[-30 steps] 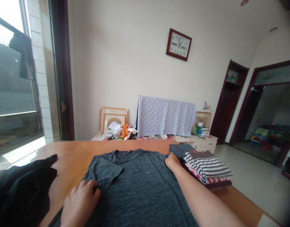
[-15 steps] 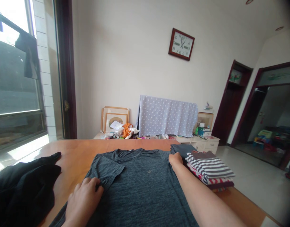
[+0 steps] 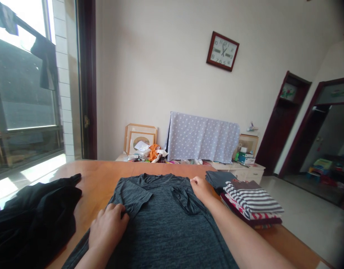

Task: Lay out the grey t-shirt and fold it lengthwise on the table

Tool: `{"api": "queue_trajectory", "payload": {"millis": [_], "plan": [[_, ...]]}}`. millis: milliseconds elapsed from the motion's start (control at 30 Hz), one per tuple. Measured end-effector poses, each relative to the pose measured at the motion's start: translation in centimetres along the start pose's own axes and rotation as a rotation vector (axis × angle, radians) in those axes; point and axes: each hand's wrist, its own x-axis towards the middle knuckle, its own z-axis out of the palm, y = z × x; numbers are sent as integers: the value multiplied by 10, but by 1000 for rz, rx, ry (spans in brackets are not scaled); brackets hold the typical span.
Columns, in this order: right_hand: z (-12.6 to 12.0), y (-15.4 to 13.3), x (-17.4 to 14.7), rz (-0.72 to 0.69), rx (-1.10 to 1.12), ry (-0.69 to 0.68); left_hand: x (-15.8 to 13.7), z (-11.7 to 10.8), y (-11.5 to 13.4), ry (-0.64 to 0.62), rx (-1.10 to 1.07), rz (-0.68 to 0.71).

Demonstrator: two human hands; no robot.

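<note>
A dark grey-blue heathered T-shirt (image 3: 160, 224) lies spread on the wooden table with its collar at the far end. Both short sleeves are turned inward over the front, the right one bunched. My left hand (image 3: 108, 222) rests on the shirt's left side below that sleeve, fingers bent and slightly apart, with a gap beside the thumb. My right hand (image 3: 201, 189) pinches the fabric at the right shoulder edge.
A heap of black clothing (image 3: 45, 216) lies at the left of the table (image 3: 96, 172). Folded clothes, with a striped garment (image 3: 254, 196) on top, are stacked close to my right forearm. Beyond the table stands a cluttered white cabinet (image 3: 254, 172) with a polka-dot cloth (image 3: 202, 136).
My right hand has moved inward from the shirt's right shoulder, and the right sleeve now lies bunched on the front. My left hand keeps its place on the shirt. The view has shifted slightly.
</note>
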Motion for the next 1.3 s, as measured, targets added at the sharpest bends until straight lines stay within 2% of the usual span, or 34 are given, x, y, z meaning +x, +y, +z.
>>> {"api": "queue_trajectory", "payload": {"millis": [233,433,567,700,867,1067,1167,1300], "plan": [[-7,22,-31,5,14,-104,0,0,1,4,47,24],[-23,32,-74,-34,27,-245,-8,-3,14,144,161,90],[-31,26,-96,-104,-33,-310,-13,-4,20,50,130,106],[-36,2,-118,-233,-26,-400,-12,-5,18,-38,-45,39],[-40,-45,-153,-398,-13,-498,-8,-10,11,-91,-165,4],[-40,-107,-202,-635,-18,-525,-4,-20,0,-158,-359,-27],[-27,-136,-233,-855,6,-552,-4,-24,-4,-199,-449,-39],[19,-157,-277,-1227,36,-576,-5,-25,-7,-227,-511,-43]]}}
